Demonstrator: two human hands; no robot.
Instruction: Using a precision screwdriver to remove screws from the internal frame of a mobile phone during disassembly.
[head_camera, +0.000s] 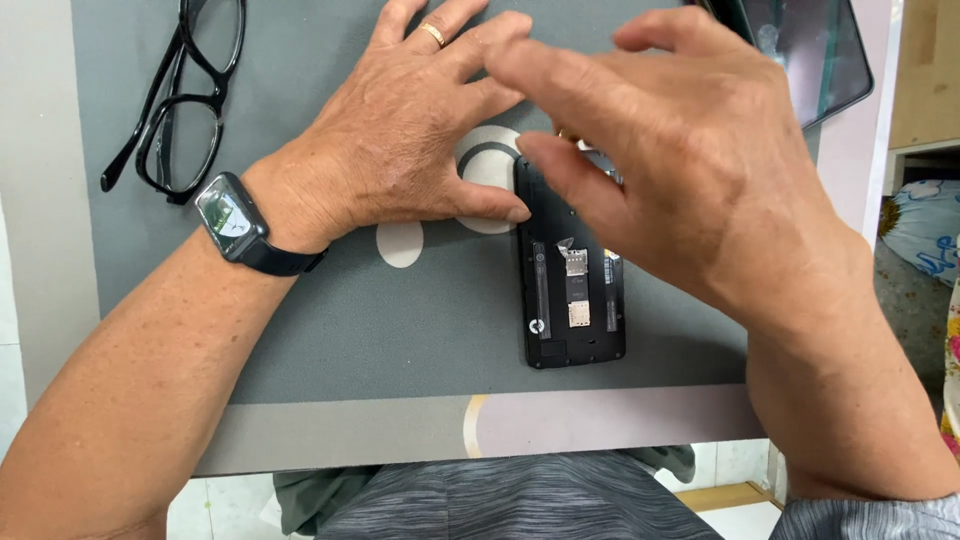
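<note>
Phone body, a black rectangular handset with its back cover off and its card slots showing, lies lengthwise on the grey desk mat, which covers most of the pale tabletop. Left hand rests flat on the mat with fingers spread, its thumb tip pressed against the phone's upper left edge; it grips nothing. Right hand hovers above the phone's upper half, fingers loosely curved and open, hiding that part of the handset; whether the fingertips touch it cannot be told. A dark tablet-like slab lies at the mat's far right corner. Black-framed glasses sit folded open at the far left. A dark square wristwatch is strapped on the left wrist, and a gold ring circles one left finger.
</note>
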